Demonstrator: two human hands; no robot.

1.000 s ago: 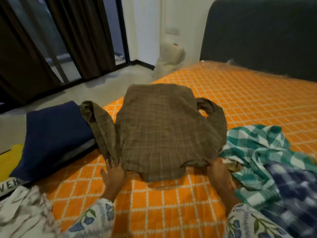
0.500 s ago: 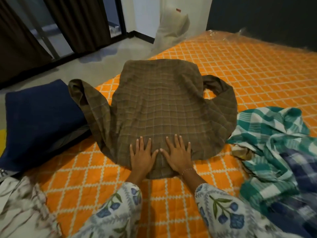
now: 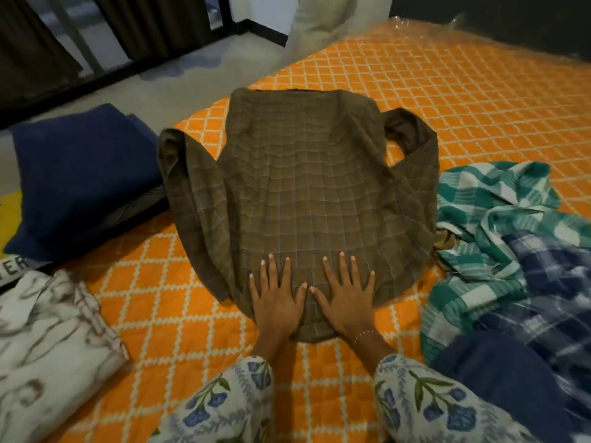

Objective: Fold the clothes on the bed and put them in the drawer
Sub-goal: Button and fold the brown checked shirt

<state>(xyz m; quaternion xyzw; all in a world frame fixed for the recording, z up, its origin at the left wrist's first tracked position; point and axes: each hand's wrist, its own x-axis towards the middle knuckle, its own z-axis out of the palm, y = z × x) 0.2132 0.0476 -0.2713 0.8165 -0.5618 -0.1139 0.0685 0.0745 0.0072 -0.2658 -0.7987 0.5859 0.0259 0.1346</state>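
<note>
Left hand (image 3: 277,301) and right hand (image 3: 346,298) laid flat, fingers straight and spread, thumbs nearly touching, pressed on near hem of brown checked shirt (image 3: 300,193). Nothing gripped. Shirt spread back-up on orange quilted bed cover (image 3: 479,100), sleeves flopped out to both sides. Green checked cloth (image 3: 492,219) and blue plaid cloth (image 3: 550,282) heaped just right of shirt. White patterned fabric (image 3: 48,346) seen near left; navy cushion (image 3: 80,174) beyond. Grey floor (image 3: 179,87), dark curtains (image 3: 153,24), dark headboard (image 3: 511,17) seen farther back.
</note>
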